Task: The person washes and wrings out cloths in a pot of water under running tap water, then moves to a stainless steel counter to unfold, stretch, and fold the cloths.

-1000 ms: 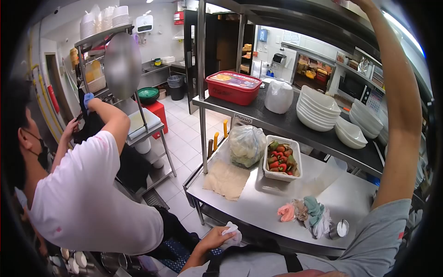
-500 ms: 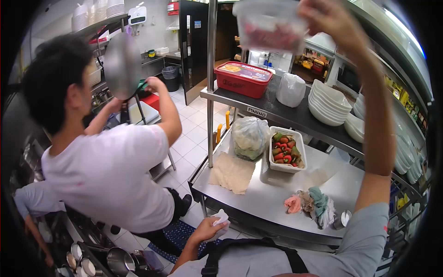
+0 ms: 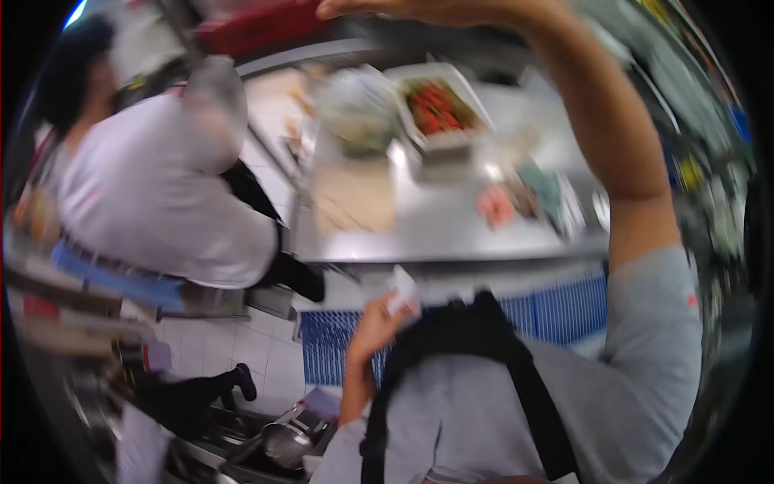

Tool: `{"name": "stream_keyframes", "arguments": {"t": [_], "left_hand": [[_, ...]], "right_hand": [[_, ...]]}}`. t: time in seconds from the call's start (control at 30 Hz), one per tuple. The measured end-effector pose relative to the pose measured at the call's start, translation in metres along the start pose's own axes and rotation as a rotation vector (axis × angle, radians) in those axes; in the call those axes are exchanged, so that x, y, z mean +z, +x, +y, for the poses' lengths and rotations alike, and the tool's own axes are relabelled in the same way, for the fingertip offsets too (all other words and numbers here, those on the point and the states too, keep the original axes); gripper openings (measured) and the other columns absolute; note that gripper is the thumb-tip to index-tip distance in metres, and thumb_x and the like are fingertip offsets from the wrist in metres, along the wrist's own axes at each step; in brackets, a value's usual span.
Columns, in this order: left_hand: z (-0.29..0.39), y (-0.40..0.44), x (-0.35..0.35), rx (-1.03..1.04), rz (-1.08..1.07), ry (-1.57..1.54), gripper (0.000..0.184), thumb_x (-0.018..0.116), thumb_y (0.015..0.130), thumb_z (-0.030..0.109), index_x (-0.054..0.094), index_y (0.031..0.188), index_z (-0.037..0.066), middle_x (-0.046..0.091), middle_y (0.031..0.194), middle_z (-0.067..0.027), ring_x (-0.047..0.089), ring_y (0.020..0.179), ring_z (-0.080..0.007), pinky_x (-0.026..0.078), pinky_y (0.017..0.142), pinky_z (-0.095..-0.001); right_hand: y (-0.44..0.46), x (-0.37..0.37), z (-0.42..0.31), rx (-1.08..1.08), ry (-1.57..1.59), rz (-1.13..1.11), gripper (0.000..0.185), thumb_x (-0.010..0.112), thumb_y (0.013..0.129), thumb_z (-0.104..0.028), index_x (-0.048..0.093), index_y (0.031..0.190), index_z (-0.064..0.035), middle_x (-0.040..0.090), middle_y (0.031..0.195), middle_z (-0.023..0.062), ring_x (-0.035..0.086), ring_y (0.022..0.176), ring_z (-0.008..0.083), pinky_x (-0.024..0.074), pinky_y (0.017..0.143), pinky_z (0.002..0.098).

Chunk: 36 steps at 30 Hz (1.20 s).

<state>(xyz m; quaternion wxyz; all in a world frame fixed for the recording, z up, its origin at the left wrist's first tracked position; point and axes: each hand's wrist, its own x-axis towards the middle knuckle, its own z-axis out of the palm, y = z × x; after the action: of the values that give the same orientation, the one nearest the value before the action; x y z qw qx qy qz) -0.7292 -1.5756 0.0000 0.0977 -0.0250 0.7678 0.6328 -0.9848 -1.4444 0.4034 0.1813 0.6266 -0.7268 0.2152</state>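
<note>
Low in the middle, my left hand (image 3: pixel 377 324) is closed round a crumpled white cloth or paper (image 3: pixel 401 290). My right hand (image 3: pixel 435 10) is raised at the top edge, blurred and partly cut off; whether it holds anything is hidden. Below it, a white basket (image 3: pixel 481 113) of red and green vegetables stands on the steel table (image 3: pixel 439 238). Beside the basket is a clear plastic bag (image 3: pixel 355 113) with pale contents. A beige cloth (image 3: pixel 353 194) lies in front of the bag, and crumpled pink (image 3: pixel 495 206) and green (image 3: pixel 542 189) cloths lie farther right.
A person in a white shirt (image 3: pixel 145 177) is at the left. A red tub (image 3: pixel 258 26) shows at the top. A blue mat (image 3: pixel 330 343) lies on the floor, and a metal pan (image 3: pixel 286 444) is at the bottom. Another person's dark-clad leg (image 3: pixel 189 395) shows lower left.
The view has swung downward and blurred. The clear container of red pieces my right hand held is out of view. My left hand still holds the white thing.
</note>
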Motion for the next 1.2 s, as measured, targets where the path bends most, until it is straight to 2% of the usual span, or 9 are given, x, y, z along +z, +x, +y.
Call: {"name": "stream_keyframes", "arguments": {"t": [0.1, 0.17, 0.23, 0.43, 0.6, 0.77, 0.87, 1.03, 1.2], "left_hand": [[0.009, 0.018, 0.003, -0.031, -0.097, -0.002, 0.029, 0.061, 0.100, 0.026, 0.066, 0.105, -0.003, 0.066, 0.083, -0.0047, 0.054, 0.078, -0.0103, 0.047, 0.070, -0.0287], [0.007, 0.028, 0.003, -0.075, -0.164, 0.006, 0.030, 0.060, 0.101, 0.026, 0.066, 0.105, -0.003, 0.064, 0.082, -0.0025, 0.053, 0.079, -0.0094, 0.046, 0.071, -0.0280], [0.011, 0.039, 0.009, -0.086, -0.188, 0.012, 0.030, 0.060, 0.101, 0.026, 0.066, 0.105, -0.003, 0.062, 0.082, -0.0011, 0.052, 0.079, -0.0089, 0.046, 0.071, -0.0274], [0.022, 0.083, 0.037, -0.142, -0.338, 0.095, 0.032, 0.060, 0.102, 0.028, 0.067, 0.108, -0.003, 0.063, 0.083, -0.0005, 0.051, 0.080, -0.0086, 0.046, 0.072, -0.0278], [0.054, 0.116, 0.064, -0.174, -0.443, 0.221, 0.033, 0.058, 0.103, 0.028, 0.067, 0.111, -0.003, 0.065, 0.084, -0.0010, 0.052, 0.082, -0.0085, 0.047, 0.075, -0.0279], [0.065, 0.131, 0.075, -0.191, -0.516, 0.252, 0.031, 0.060, 0.102, 0.026, 0.068, 0.110, -0.003, 0.068, 0.086, -0.0023, 0.054, 0.082, -0.0087, 0.047, 0.076, -0.0283], [0.064, 0.146, 0.082, -0.179, -0.616, 0.212, 0.031, 0.065, 0.099, 0.027, 0.070, 0.105, -0.003, 0.069, 0.085, -0.0026, 0.055, 0.081, -0.0081, 0.047, 0.073, -0.0288], [0.070, 0.169, 0.072, -0.108, -0.925, 0.252, 0.027, 0.074, 0.091, 0.023, 0.071, 0.099, -0.003, 0.067, 0.085, -0.0050, 0.056, 0.080, -0.0087, 0.047, 0.072, -0.0284], [0.076, 0.179, 0.067, 0.309, -1.081, -0.015, 0.021, 0.079, 0.083, 0.012, 0.064, 0.083, -0.002, 0.064, 0.090, -0.0072, 0.059, 0.086, -0.0156, 0.045, 0.078, -0.0282]], "right_hand": [[-0.126, 0.020, 0.008, 0.377, -0.083, -0.347, 0.022, 0.064, 0.095, -0.023, 0.071, 0.100, -0.0034, 0.068, 0.104, 0.0177, 0.064, 0.101, 0.0362, 0.0503, 0.087, 0.0452], [-0.228, 0.040, 0.025, 0.621, -0.178, -0.346, 0.028, 0.065, 0.094, -0.027, 0.069, 0.098, -0.0003, 0.070, 0.088, 0.0164, 0.067, 0.081, 0.0283, 0.0523, 0.075, 0.0404], [-0.353, 0.076, 0.064, 1.125, -0.243, -0.466, 0.025, 0.067, 0.089, -0.024, 0.069, 0.102, -0.0028, 0.071, 0.095, 0.0180, 0.067, 0.088, 0.0363, 0.0518, 0.081, 0.0448], [-0.588, 0.178, 0.042, 1.673, -0.478, 0.169, 0.066, 0.078, 0.075, -0.013, 0.053, 0.134, 0.0011, 0.058, 0.121, 0.0233, 0.057, 0.114, 0.0416, 0.0459, 0.101, 0.0436], [-0.632, 0.192, 0.060, 1.528, -0.526, 0.345, 0.028, 0.072, 0.082, -0.006, 0.071, 0.110, -0.0016, 0.059, 0.118, 0.0209, 0.059, 0.107, 0.0394, 0.0489, 0.091, 0.0448], [-0.599, 0.115, 0.085, 1.299, -0.330, 0.515, 0.018, 0.060, 0.092, -0.007, 0.072, 0.105, -0.0004, 0.071, 0.098, 0.0192, 0.068, 0.090, 0.0344, 0.0521, 0.082, 0.0389], [-0.539, 0.057, 0.078, 1.185, -0.386, 0.913, 0.020, 0.059, 0.096, -0.012, 0.071, 0.107, -0.0001, 0.073, 0.089, 0.0176, 0.069, 0.083, 0.0253, 0.0521, 0.078, 0.0329], [-0.472, -0.023, 0.010, 1.266, -0.389, 0.947, 0.020, 0.058, 0.099, -0.013, 0.072, 0.106, 0.0004, 0.074, 0.097, 0.0085, 0.064, 0.085, 0.0139, 0.0493, 0.079, 0.0256], [-0.362, -0.049, -0.117, 0.780, -0.318, 1.493, 0.028, 0.054, 0.102, -0.013, 0.064, 0.125, 0.0001, 0.071, 0.110, 0.0103, 0.066, 0.099, 0.0148, 0.0530, 0.085, 0.0268]]}}
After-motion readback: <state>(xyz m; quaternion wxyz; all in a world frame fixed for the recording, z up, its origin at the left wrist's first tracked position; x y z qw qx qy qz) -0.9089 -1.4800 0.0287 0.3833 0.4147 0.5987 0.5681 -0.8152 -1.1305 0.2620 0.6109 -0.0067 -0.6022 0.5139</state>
